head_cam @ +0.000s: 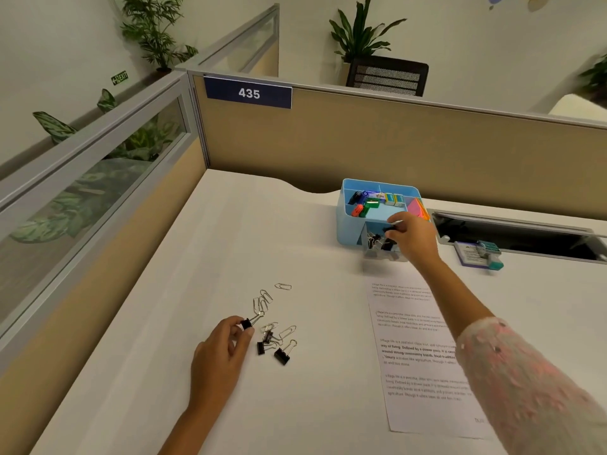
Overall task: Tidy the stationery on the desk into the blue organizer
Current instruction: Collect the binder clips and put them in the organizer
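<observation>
The blue organizer point(345, 210) stands at the back of the white desk, holding coloured staple boxes, sharpeners and pink sticky notes. My right hand point(412, 238) is over its front compartment and pinches a black binder clip point(389, 229) above several binder clips lying inside. My left hand point(220, 351) rests on the desk and pinches another black binder clip point(247, 323). Beside it lie three more black binder clips point(281, 355) and several silver paper clips point(264, 298).
A printed sheet of paper point(417, 353) lies on the desk under my right forearm. A stapler on a small booklet point(483, 254) sits beside an open cable tray point(512, 238). Beige partition walls point(361, 139) enclose the desk at back and left.
</observation>
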